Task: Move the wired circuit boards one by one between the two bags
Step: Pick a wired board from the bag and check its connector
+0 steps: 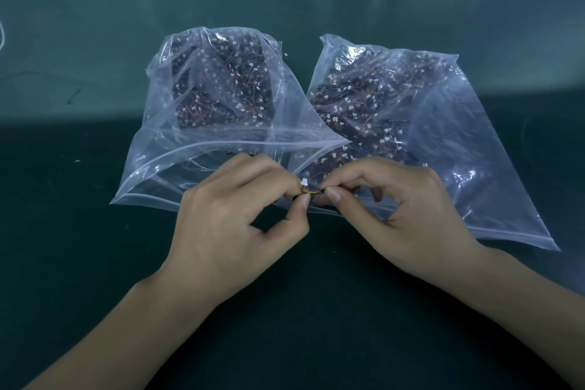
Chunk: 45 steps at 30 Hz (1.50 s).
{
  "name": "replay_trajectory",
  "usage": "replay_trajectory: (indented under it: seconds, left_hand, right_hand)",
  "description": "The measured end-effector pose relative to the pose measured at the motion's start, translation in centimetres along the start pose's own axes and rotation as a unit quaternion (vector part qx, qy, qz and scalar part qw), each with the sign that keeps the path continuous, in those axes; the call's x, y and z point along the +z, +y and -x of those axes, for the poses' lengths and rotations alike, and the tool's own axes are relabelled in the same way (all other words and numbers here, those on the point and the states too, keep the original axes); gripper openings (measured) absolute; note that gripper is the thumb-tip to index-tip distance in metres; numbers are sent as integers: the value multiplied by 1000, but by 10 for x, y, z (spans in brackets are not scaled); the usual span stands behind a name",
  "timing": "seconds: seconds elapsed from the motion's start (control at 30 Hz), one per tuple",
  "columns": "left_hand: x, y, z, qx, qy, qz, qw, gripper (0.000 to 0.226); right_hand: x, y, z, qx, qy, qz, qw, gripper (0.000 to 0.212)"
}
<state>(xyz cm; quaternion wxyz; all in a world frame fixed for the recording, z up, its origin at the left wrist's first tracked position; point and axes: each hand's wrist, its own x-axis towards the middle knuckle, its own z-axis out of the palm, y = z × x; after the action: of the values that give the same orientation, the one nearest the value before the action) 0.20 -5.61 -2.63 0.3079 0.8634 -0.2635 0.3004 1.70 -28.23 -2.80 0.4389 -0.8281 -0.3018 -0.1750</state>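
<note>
Between the two sets of fingertips, just in front of the bag mouths, one board [311, 192] is being pinched from both sides: the left hand [234, 225] is gripping it with thumb and forefinger near its white plug, and the right hand [402, 215] is pinching the dark end, its other fingers curling loosely above. The board's orange wires are looping between the two pinches.

Judging from this, the main risk is a snag. The wires are thin and are lying close to the right bag's lip, so a pull could be dragging a neighbouring board out with it, breaking the one-by-one count. Tugging from both ends could also be straining the solder joints or the plug. The plastic is slippery and floppy too; a mouth could be folding shut under the fingers just as the board is going in, so the piece ends up on the mat [95, 104] instead.

Beyond the left fingers, the left bag [164, 123] is holding a dense heap of boards packed toward its far end, its near part mostly bare film. Beyond the right fingers, the right bag [468, 142] is holding a similar heap spreading right down to its mouth, touching the fingertips' side. Which bag is giving and which receiving, I cannot tell.
</note>
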Motion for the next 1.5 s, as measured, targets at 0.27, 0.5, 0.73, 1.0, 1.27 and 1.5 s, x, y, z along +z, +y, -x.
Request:
replay_trajectory:
  seconds: [0.27,0.5,0.73,1.0,1.27,1.5]
  left_hand:
    - [1,0,0,-10,-10,6,1000,13]
    - [-2,-4,1,-44,-1,16,999,15]
    - [1,-6,2,-22,-7,43,999,13]
    - [7,-13,-4,70,12,-47,996,13]
    - [16,-15,-6,87,-51,-182,978,14]
    - [9,-11,-5,4,-54,-33,998,12]
  right_hand:
    - [-1,0,-2,-7,-5,6,1000,8]
    - [-2,5,-1,15,-41,57,997,43]
    - [-7,9,-4,9,7,108,994,34]
    - [-6,6,-3,-2,66,95,993,28]
    - [-1,4,-2,-6,47,88,995,28]
    - [-2,2,-2,0,35,89,995,30]
